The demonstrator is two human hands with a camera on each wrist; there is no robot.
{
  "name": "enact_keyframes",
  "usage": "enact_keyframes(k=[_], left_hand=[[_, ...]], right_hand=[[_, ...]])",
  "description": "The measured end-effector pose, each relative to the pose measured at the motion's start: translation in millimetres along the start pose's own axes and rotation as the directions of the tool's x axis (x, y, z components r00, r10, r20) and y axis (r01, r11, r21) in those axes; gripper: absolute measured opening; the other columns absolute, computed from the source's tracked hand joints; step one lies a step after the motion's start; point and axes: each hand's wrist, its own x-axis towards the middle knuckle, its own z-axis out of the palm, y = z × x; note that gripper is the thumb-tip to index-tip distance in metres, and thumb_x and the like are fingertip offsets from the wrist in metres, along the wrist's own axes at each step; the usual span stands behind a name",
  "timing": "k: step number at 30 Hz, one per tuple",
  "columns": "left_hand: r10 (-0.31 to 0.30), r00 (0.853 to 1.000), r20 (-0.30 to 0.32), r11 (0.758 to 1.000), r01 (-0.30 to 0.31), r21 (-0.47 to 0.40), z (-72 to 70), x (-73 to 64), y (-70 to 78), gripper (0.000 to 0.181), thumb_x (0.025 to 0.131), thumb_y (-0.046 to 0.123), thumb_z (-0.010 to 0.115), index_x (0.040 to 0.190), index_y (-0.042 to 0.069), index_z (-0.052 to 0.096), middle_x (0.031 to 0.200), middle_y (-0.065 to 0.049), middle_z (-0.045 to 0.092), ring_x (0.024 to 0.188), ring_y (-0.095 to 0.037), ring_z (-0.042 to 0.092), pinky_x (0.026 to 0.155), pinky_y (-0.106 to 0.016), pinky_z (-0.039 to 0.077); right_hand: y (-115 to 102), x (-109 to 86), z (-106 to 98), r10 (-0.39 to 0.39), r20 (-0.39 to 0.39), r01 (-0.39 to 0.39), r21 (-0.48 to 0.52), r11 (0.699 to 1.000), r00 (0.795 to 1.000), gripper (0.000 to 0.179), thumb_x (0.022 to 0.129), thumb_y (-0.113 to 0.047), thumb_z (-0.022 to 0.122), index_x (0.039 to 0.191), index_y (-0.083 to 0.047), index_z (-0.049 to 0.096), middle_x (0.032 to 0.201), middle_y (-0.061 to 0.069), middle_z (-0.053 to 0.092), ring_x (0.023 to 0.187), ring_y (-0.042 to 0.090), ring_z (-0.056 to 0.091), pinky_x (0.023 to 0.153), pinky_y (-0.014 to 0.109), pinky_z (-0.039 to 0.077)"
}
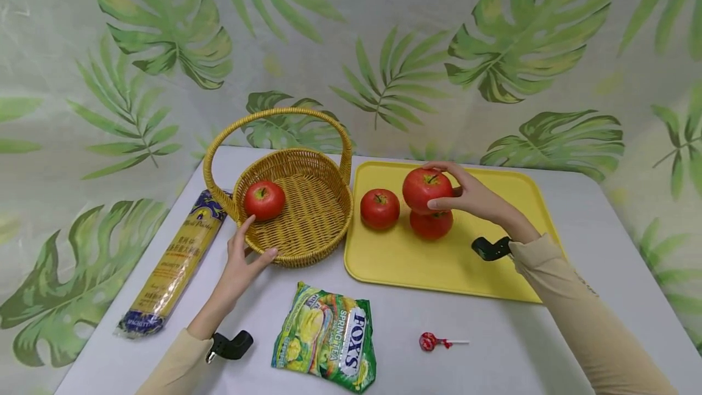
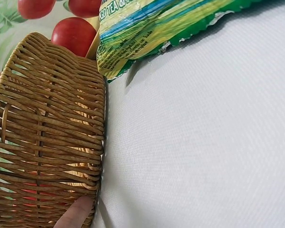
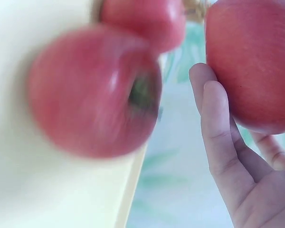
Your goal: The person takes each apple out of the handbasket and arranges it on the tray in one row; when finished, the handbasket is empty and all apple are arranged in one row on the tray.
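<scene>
1. one basket apple is already in the wicker basket, toward its left side; nothing else shows inside.
2. three apples remain outside it: the held apple is up over the yellow tray, while the nearer-basket apple and the lower apple rest on that tray.
3. the right hand clamps the held apple between thumb and fingers.
4. the left hand has its fingers apart, touching the basket's near left side.
</scene>
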Motion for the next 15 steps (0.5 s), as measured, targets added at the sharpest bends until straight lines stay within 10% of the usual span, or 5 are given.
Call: enact_keyframes(k=[15], left_hand=[[0.022, 1.0, -0.012, 0.999, -0.021, 0.026, 1.4, -0.2, 0.9, 0.083, 0.092, 0.028, 0.063, 0.154, 0.026, 0.008, 0.152, -0.023, -0.005, 0.134, -0.052, 0.016, 0.097, -0.068, 0.029]], right_hand=[[59.7, -69.0, -37.2, 0.128, -0.159, -0.138, -0.053, 0.989, 0.979, 0.068, 0.093, -0.017, 0.064, 0.148, -0.011, 0.024, 0.146, 0.021, 0.019, 0.1, 0.04, 0.057, 0.074, 0.04, 0.055]])
